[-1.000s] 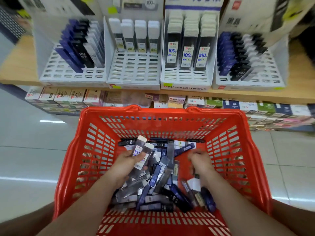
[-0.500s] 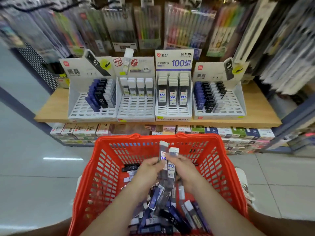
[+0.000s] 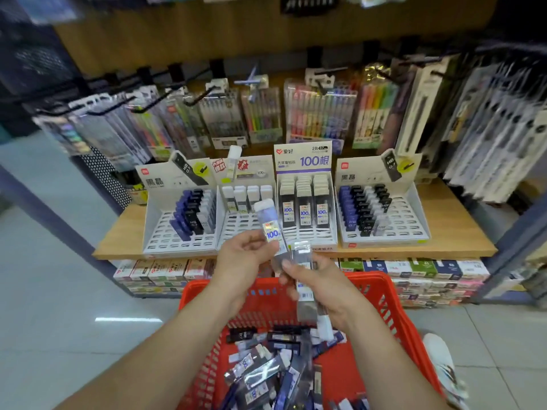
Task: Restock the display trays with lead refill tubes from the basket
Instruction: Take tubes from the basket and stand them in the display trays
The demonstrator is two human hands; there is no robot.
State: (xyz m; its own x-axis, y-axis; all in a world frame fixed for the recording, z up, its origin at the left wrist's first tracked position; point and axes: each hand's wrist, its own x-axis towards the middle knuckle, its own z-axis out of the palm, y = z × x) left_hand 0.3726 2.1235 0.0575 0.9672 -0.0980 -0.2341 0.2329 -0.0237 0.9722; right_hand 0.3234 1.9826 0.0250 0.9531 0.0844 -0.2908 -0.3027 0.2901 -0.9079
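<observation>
left grip (image 3: 245,257): pinching a clear lead refill tube with a white cap (image 3: 268,221), upright, cap up
right grip (image 3: 324,287): fingers curled round a second clear tube (image 3: 306,294), cap down
red plastic basket (image 3: 396,309): below both grips, holds a loose heap of tubes (image 3: 266,371)
white display trays (image 3: 408,223): part-filled, in a row on the wooden shelf (image 3: 461,235) beyond the basket

The left hand (image 3: 242,258) holds a clear lead tube with a white cap (image 3: 266,220) upright above the red plastic basket (image 3: 373,279). The right hand (image 3: 328,291) grips a second clear tube (image 3: 307,309), cap down. Behind them, four white display trays (image 3: 408,229) sit on the wooden shelf (image 3: 461,232).
</observation>
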